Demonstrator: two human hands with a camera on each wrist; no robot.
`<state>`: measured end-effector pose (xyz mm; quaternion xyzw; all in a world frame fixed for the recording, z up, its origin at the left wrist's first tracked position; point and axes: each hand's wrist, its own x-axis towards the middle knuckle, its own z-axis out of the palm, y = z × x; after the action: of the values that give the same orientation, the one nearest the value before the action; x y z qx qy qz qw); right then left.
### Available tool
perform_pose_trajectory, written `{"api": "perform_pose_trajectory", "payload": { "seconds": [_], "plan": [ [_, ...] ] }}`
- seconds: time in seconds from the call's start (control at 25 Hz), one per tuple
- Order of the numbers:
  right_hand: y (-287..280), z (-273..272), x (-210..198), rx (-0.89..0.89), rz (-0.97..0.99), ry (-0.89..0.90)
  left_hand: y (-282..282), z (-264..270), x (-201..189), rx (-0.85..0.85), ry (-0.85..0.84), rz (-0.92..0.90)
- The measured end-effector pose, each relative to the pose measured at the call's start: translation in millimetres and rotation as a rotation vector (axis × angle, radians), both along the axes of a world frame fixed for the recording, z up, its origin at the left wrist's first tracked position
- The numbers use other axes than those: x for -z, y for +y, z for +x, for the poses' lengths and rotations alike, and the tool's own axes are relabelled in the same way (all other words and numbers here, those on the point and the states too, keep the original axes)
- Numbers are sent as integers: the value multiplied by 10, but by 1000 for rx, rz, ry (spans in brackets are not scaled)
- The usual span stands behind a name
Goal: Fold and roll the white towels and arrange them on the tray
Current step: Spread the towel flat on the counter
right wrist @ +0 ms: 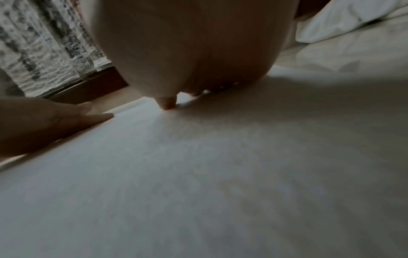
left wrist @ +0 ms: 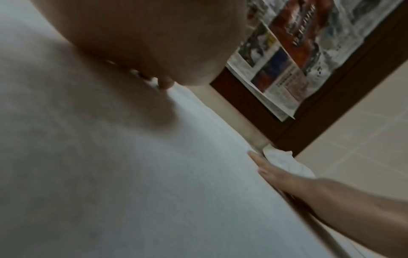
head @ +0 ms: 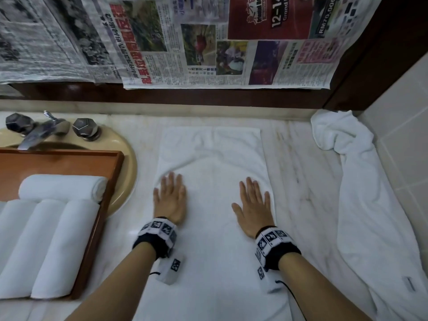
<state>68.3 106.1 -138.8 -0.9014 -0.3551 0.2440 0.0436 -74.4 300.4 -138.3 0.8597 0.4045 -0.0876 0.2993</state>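
Chrome faucet (head: pixel 39 133) w/ two knobs over beige sink (head: pixel 125 163), newspapers (head: pixel 185 42) on wall, marble counter (head: pixel 301 170)

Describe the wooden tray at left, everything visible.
The reddish-brown wooden tray is rectangular with a raised rim and lies flat, partly over the beige sink basin, its near right corner over the white marble counter. It holds four rolled white towels: one crosswise at the back, three side by side in front. The far part of its floor is bare. Neither hand touches it; its left side runs out of frame.
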Motion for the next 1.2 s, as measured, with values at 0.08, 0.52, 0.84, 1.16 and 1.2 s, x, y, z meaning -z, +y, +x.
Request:
{"api": "perform_pose_trajectory", "payload": {
  "seconds": [0.08, 0.52, 0.84, 1.16, 1.2],
  "plan": [
    [-70, -59, -24, 72, -13, 20, 24, -56, -86, -53, 4, -81],
    [531, 566, -16, -94, -23, 15, 53, 704, -105, 159, -46, -82],
    [981, 725, -188, -166, 67, 103, 47, 1166, -245, 189, -76, -153],
    [836, 1215, -164, 75, -101, 62, 634, 1068, -218, 62, 130, 38],
    [971, 1178, -187, 49, -51, 73, 536, 1200, -241, 119, 67, 5]
  ]
}}
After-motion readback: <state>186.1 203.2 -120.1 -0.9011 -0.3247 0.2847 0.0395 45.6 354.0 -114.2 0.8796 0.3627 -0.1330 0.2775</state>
